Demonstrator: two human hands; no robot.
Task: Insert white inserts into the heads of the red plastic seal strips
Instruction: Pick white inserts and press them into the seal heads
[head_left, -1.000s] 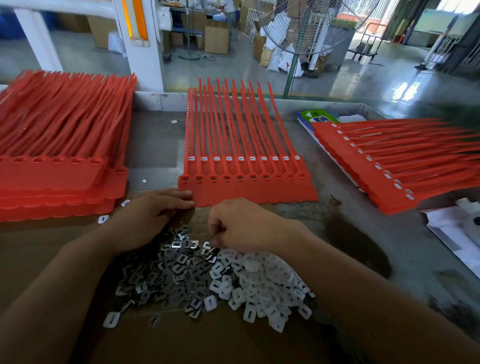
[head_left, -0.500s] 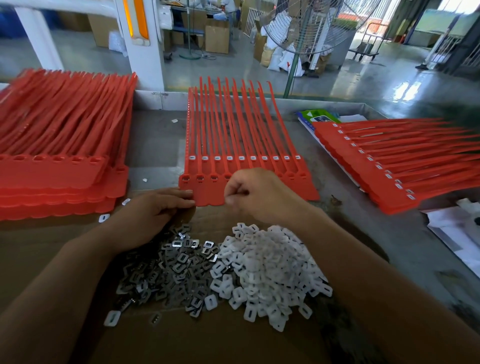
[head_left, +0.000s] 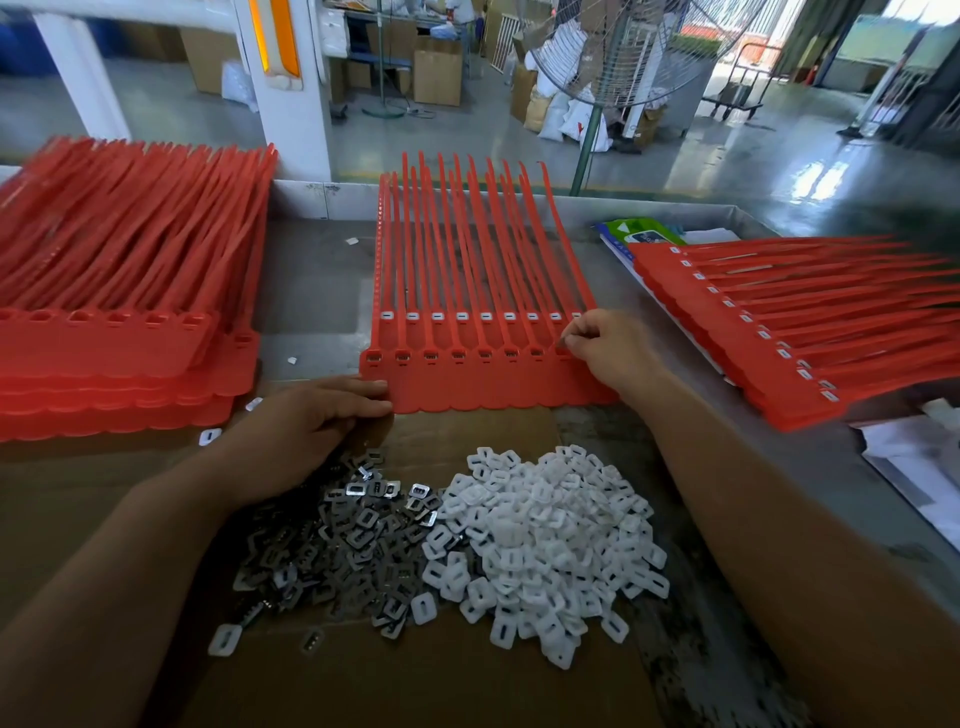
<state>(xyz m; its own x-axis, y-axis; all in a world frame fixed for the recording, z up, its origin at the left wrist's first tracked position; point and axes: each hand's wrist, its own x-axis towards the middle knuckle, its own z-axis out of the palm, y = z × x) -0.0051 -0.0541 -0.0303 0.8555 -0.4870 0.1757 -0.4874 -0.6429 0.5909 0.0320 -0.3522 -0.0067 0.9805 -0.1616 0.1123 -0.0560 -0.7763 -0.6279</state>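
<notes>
A sheet of joined red seal strips (head_left: 483, 384) lies in the middle of the table, tails pointing away from me. Its back row of heads holds white inserts, while the front row shows dark slots. My right hand (head_left: 602, 348) is at the rightmost front head, thumb and forefinger pinched on a small white insert that is mostly hidden. My left hand (head_left: 311, 421) rests flat against the sheet's front left corner and holds nothing. A heap of white inserts (head_left: 545, 540) lies on the cardboard in front of me.
A heap of grey metal clips (head_left: 332, 545) lies left of the white heap. A stack of red strip sheets (head_left: 119, 332) stands at the left and another stack (head_left: 789, 332) at the right, over papers. A few loose inserts lie about. The table's raised back rim (head_left: 322, 200) runs behind.
My right hand has lifted from the insert heap and moved forward and right to the rightmost front head of the middle sheet. The left hand has stayed in place.
</notes>
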